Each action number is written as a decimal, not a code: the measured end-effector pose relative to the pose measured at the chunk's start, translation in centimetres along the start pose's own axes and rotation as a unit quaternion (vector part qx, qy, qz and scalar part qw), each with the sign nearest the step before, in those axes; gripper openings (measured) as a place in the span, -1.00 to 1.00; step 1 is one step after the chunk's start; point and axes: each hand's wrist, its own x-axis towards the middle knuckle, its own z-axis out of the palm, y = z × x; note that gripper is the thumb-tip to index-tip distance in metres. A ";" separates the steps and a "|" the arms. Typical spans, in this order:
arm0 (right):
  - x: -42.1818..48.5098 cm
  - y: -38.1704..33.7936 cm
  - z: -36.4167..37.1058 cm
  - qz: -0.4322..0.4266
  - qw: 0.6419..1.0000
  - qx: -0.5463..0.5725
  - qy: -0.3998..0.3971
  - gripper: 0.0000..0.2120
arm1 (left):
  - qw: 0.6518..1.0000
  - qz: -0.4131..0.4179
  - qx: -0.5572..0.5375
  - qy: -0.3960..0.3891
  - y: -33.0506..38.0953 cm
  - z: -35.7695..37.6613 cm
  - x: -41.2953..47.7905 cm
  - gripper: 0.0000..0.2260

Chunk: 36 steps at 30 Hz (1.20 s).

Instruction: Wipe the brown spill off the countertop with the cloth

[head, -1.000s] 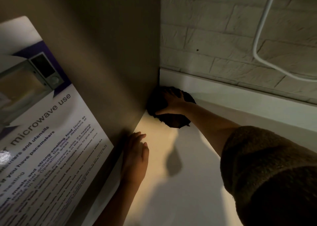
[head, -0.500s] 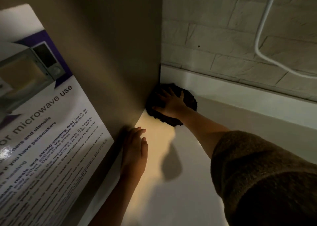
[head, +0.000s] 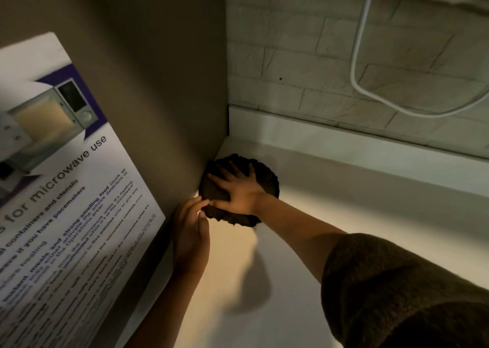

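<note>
Two bare hands work in a dim corner of a pale countertop (head: 330, 210), seen from above by the person doing the wiping. Nearest the viewer, at the lower right, a dark fuzzy sleeve (head: 397, 294) covers the right upper arm; the bare forearm reaches forward and to the left. At the lower left, the left hand (head: 190, 234) rests flat and open on the counter beside a tall brown side panel (head: 158, 96), fingers pointing away, their tips just touching the near edge of the cloth.

Farther in, the right hand (head: 239, 191) lies open with fingers spread, palm pressing down on a dark, roughly round cloth (head: 267, 178). The cloth has no clear long axis. It sits close to the corner, touching the side panel. No brown spill shows on the bare counter; any that remains would be hidden beneath the cloth.

No containers are in view.

Beyond, a low white ledge (head: 344, 141) runs along a brick wall (head: 304, 70), where a white cable (head: 360, 56) hangs. A microwave notice (head: 66, 175) covers the panel at left.
</note>
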 end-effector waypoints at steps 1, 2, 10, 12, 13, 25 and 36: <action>-0.3 -0.5 0.2 0.000 1.000 0.005 0.001 -0.30 | 1.000 -0.005 -0.007 -0.001 0.2 -0.3 0.0 -0.64; -0.8 -1.1 0.3 0.000 1.000 0.012 0.000 -0.30 | 1.000 -0.007 -0.015 -0.005 0.5 -0.6 -0.2 -0.64; -6.1 -7.6 1.4 -0.022 0.998 0.049 -0.017 -0.32 | 0.994 0.025 -0.070 -0.083 2.0 -4.8 -2.9 -0.70; -7.5 -9.7 1.8 -0.026 0.998 0.062 -0.019 -0.32 | 0.992 0.018 -0.067 -0.109 1.7 -6.1 -3.5 -0.70; -8.3 -10.8 2.0 -0.029 0.997 0.065 -0.016 -0.31 | 0.991 0.005 -0.068 -0.118 1.8 -6.8 -3.7 -0.73; -16.5 -20.9 4.0 -0.067 0.994 0.090 -0.003 -0.26 | 0.973 -0.051 -0.129 -0.187 3.2 -11.6 -5.6 -0.77; -20.3 -17.1 -1.9 -0.012 0.964 0.267 0.005 -0.51 | 0.967 -0.013 -0.086 -0.239 8.2 -14.1 -4.5 -0.78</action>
